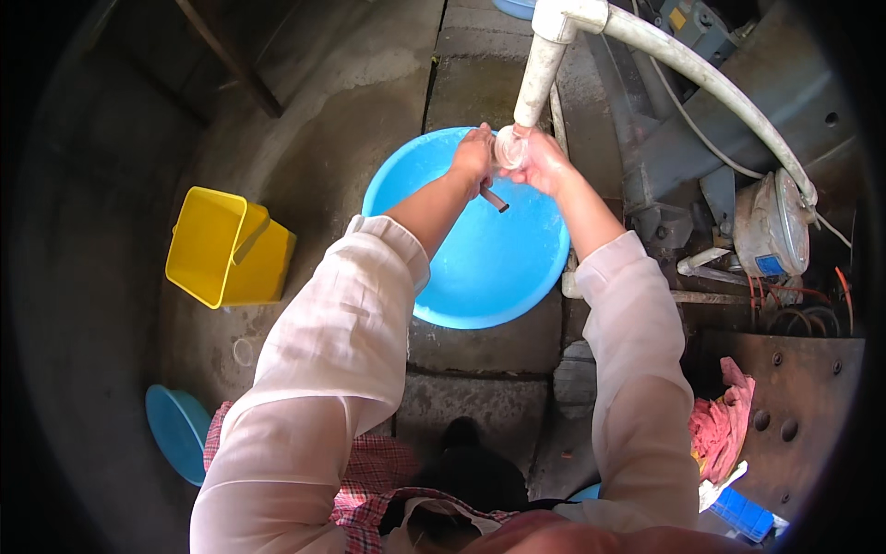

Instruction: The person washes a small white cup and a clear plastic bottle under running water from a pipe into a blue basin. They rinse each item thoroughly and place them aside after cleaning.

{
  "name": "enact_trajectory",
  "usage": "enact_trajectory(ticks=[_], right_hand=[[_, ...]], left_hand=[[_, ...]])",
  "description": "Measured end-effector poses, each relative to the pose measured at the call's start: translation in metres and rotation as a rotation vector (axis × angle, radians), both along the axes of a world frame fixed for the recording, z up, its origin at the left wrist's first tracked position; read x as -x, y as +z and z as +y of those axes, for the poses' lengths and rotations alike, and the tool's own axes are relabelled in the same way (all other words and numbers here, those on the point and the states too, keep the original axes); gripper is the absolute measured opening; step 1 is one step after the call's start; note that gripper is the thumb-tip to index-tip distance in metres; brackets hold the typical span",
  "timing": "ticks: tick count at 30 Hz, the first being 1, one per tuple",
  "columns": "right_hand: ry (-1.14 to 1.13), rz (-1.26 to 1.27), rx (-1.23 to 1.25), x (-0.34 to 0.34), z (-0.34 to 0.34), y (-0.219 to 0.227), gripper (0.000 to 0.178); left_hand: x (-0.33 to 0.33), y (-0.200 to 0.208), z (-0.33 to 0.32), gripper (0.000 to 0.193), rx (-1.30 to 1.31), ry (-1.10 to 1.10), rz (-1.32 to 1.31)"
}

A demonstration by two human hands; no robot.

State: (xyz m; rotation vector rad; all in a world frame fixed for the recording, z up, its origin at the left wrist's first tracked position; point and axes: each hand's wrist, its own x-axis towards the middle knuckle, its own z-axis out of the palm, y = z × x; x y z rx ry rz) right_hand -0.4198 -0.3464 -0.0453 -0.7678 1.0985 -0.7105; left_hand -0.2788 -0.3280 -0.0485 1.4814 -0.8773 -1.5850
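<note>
Both my hands are over a large blue basin (pixel 489 295), just below the open end of a white pipe (pixel 540 83). My left hand (pixel 472 159) is closed round a brown rod-like handle (pixel 496 200), whose dark-tipped end sticks out below my fingers. What the other end of that handle carries is hidden. Close beside it, my right hand (pixel 543 164) grips a small round whitish thing (pixel 509 148), bright and see-through in places. Its exact kind is unclear, partly from glare and perhaps running water.
A yellow bucket (pixel 263 263) lies tipped on its side at left, with a smaller blue-green basin (pixel 175 429) nearer me. Right of the basin stand grey machinery (pixel 738 138) and a round whitish canister (pixel 766 222). A pink cloth (pixel 724 415) lies near a metal plate (pixel 803 397).
</note>
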Motion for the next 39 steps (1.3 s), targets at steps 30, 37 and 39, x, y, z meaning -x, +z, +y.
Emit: enact_trajectory(ticks=[30,37,39], right_hand=[[0.399,0.791,1.108,-0.106,0.185,0.084,0.070],[0.482,0.707,1.091,-0.171,0.217,0.100,0.067],[0.465,0.660,1.073,-0.183,0.222,0.095,0.067]], left_hand=[[-0.158,0.071,0.192,0.046,0.124,0.077,0.386],[-0.195,0.067,0.242,0.050,0.186,0.208,0.429],[-0.202,0.063,0.249,0.050,0.217,0.210,0.421]])
